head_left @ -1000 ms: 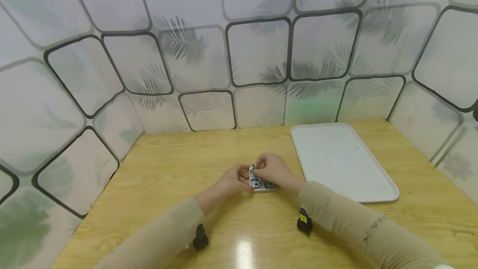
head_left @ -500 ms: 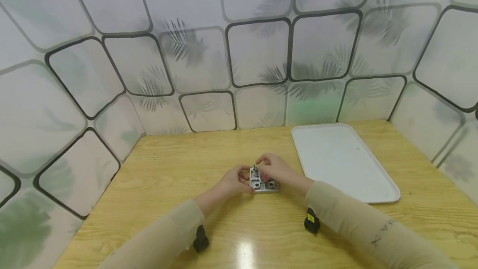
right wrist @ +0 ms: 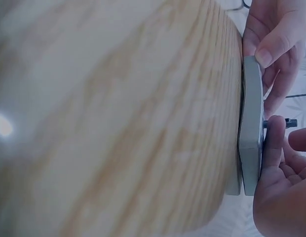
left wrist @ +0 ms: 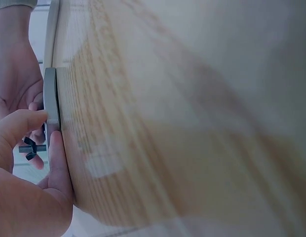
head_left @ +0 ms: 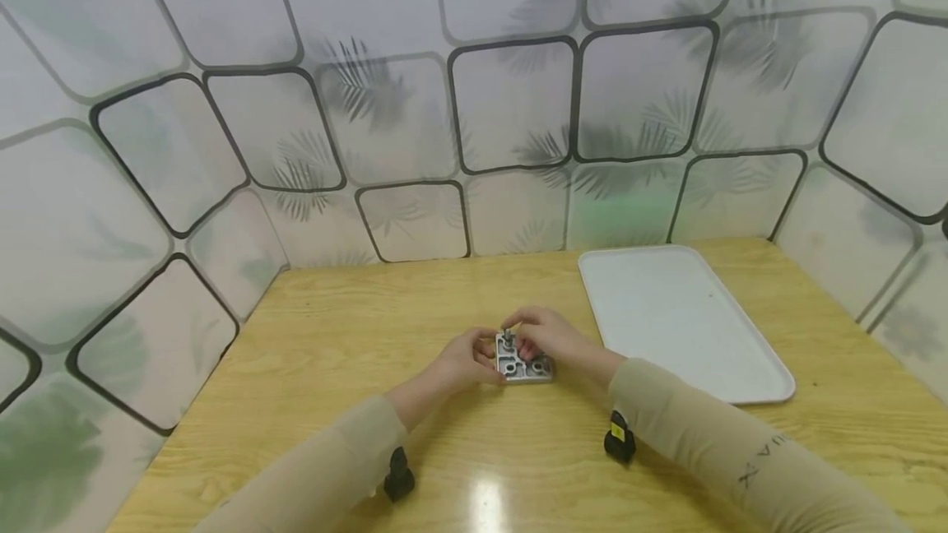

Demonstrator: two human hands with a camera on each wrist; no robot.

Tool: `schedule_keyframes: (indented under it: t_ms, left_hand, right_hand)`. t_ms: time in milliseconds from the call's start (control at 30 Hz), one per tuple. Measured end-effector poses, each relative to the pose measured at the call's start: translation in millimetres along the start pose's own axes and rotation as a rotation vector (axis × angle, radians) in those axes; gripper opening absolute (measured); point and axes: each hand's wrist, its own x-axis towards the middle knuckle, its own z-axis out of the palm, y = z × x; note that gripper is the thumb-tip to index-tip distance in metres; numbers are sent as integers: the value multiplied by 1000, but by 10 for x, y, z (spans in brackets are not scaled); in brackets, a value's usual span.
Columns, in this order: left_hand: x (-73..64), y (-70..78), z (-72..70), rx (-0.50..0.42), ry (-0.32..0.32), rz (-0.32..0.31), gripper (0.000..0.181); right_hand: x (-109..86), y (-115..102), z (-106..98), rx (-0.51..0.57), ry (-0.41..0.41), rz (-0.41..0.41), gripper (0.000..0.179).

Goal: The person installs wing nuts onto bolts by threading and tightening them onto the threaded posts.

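A silver metal plate (head_left: pixel 529 370) with raised ribs and round holes lies on the wooden table between both hands. From its far left corner stands an upright bolt (right wrist: pixel 291 123), carrying a dark wing nut (left wrist: pixel 30 148). My left hand (head_left: pixel 455 362) grips the plate's left side, thumb at the near corner and fingers toward the far one. The right hand (head_left: pixel 557 339) reaches in from the right, its index finger and thumb curled round the wing nut on either side. In the right wrist view a finger (right wrist: pixel 276 131) hides the nut, so exact contact is unclear.
A white rectangular tray (head_left: pixel 677 319) lies on the table (head_left: pixel 355 336) to the right, beyond the right forearm. A patterned curtain (head_left: pixel 511 105) stands behind the table and along both sides. Black wrist devices hang below both sleeves.
The right hand has shifted slightly right and its fingers have spread a little, uncovering the bolt and more of the plate. The left hand and plate stay nearly where they were.
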Motion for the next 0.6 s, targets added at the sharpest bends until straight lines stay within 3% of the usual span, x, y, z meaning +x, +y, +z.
schedule_keyframes:
  t_ms: [600]
  left_hand:
    - [21,-48,-11,-22,-7,12,79]
  right_hand:
    - [34,23,35,-109,36,39,36]
